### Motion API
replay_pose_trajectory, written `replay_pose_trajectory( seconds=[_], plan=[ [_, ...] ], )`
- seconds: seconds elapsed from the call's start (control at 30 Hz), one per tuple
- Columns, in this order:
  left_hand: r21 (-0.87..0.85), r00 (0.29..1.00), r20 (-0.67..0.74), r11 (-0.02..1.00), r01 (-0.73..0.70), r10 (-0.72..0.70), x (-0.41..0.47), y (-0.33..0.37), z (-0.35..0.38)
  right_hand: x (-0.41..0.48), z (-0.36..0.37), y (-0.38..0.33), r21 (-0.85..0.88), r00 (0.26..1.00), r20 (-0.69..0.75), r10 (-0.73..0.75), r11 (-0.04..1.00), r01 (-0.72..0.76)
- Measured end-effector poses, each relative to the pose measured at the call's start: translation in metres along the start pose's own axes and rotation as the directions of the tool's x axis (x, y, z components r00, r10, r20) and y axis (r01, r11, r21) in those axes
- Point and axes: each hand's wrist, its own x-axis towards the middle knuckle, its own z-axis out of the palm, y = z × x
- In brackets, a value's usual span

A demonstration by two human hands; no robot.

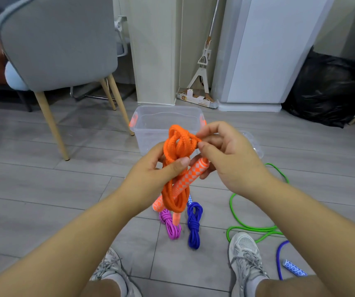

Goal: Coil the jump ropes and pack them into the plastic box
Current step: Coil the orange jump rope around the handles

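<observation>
The left hand is gripping the orange rope around the middle of its bundle, fingers curled behind and thumb pressing across the front. The right hand is closing in from the other side, thumb and forefinger pinching a strand at the top of the bundle, where the cord is crossing over itself in what looks like a knot being formed. One checkered orange handle is lying just under the right fingers, touching them, and the remaining loops are hanging below both hands.

So this looks like the tie-off on the orange one: the coiling seems done, the wrap not quite.

Just beyond the fingers, the plastic box is sitting open on the floor with no rope showing inside it. Its lid is lying past the right hand.

Below the hands, two bundles are waiting: a pink rope and a dark blue rope, both coiled and tied, side by side near the shoes. Off under the right forearm, a green rope is sprawling loose across the floor, and nearer the person a second blue rope is trailing uncoiled, its patterned handle lying beside it.

By my reckoning: two coiled, one nearly there, two untouched (and the packing not yet begun for any of them). Somewhere around halfway on coiling.
</observation>
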Motion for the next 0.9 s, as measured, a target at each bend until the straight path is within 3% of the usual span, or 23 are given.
replay_pose_trajectory(
  seconds=[0.13,0.3,0.5,0.6,0.7,0.8,0.9],
  plan=[
    [-0.093,1.000,0.018,0.996,-0.002,0.004,0.001,0.000,0.001,-0.003,0.001,-0.005,0.020,0.996,0.000,0.085,0.996,-0.085],
    [0.011,0.994,0.000,0.994,-0.113,0.113,0.000,-0.002,0.000,-0.001,0.000,0.000,-0.037,0.991,-0.037,0.131,0.990,-0.132],
    [0.249,0.985,-0.022,0.955,-0.161,0.172,0.002,-0.007,0.002,-0.004,-0.003,0.004,-0.438,0.997,0.071,0.019,0.899,0.014],
    [0.391,0.979,-0.065,0.907,-0.155,0.196,0.006,-0.008,-0.006,-0.009,-0.009,-0.002,-0.270,0.981,0.194,0.019,0.962,0.035],
    [0.556,0.966,-0.006,0.803,-0.213,0.260,0.009,-0.010,-0.012,-0.011,-0.008,-0.004,-0.124,0.965,0.256,0.055,0.992,-0.024],
    [0.680,0.966,0.069,0.697,-0.229,0.251,0.008,-0.012,-0.013,-0.011,0.001,-0.003,-0.189,0.976,0.173,0.135,0.977,-0.101],
    [0.649,0.977,0.084,0.733,-0.205,0.198,0.005,-0.016,-0.012,-0.006,0.005,-0.002,-0.170,0.991,0.042,0.128,0.978,-0.119]
  ],
)
